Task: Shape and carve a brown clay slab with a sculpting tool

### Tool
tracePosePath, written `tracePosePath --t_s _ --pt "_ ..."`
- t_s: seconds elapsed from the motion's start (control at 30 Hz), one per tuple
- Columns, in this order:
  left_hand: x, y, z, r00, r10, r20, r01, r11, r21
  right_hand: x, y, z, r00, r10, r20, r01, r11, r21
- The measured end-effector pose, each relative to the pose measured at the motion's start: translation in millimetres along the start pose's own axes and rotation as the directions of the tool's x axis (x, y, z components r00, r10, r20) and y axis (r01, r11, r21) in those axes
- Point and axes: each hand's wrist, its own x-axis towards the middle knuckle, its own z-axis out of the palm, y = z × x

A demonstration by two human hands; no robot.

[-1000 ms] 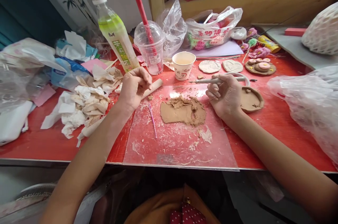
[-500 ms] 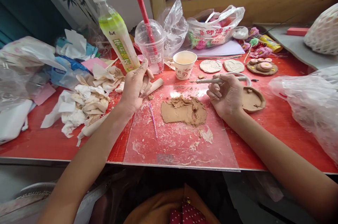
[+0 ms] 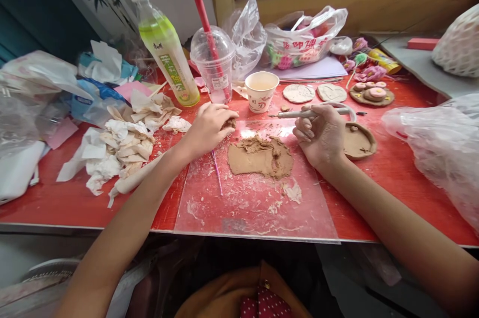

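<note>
My left hand is at the left of the clear plastic sheet, palm down, its fingers closed round a crumbly lump of brown clay. A wooden rolling pin runs beneath my left forearm. My right hand grips a slim grey clay tool with a thin pointed tip aimed left. Between the hands lies a flat brown clay slab with a rough upper edge. A pink striped stick rests left of the slab. Behind my right hand is a shallow clay dish.
A paper cup, a plastic cup with red straw and a green drink bottle stand at the back. Crumpled tissues crowd the left. Clay discs lie behind; a plastic bag sits right.
My left hand has turned palm down and moved slightly right, now over the place where a pale wooden end showed. Brown clay shows at its fingers. My right hand has stayed in place.
</note>
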Motion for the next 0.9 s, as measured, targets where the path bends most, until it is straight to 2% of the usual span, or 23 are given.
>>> tracePosePath --t_s 0.07,0.13,0.2,0.3,0.5,0.7,0.9 --pt "-0.6 -2.5 2.0 0.998 0.063 0.009 -0.064 0.989 0.132 -0.5 -0.4 0.6 1.000 0.004 -0.004 -0.004 1.000 0.011" --pt "-1.3 -2.2 3.8 0.995 0.099 0.002 -0.098 0.982 0.161 -1.2 -0.9 1.4 1.000 0.012 -0.013 -0.012 1.000 0.026" --pt "-2.5 3.1 5.7 0.989 0.147 0.023 -0.148 0.983 0.111 -1.7 -1.2 2.0 1.000 0.017 -0.019 -0.017 0.999 0.036" --pt "-5.3 19.5 9.4 0.972 0.195 0.127 -0.197 0.980 0.003 -2.0 -1.4 2.4 1.000 0.016 -0.020 -0.015 0.999 0.030" --pt "-10.5 44.3 14.0 0.966 0.111 0.234 -0.081 0.988 -0.135 -2.4 -0.3 2.9 0.999 0.001 -0.033 0.000 1.000 0.012" --pt "-9.2 40.7 12.2 0.969 0.075 0.237 0.018 0.929 -0.369 -3.2 2.5 6.1 0.999 -0.041 -0.001 0.041 0.997 -0.063" --pt "-6.7 40.7 7.5 0.956 0.067 0.284 0.065 0.899 -0.432 -5.1 3.4 8.4 0.997 -0.075 -0.002 0.074 0.991 -0.112"
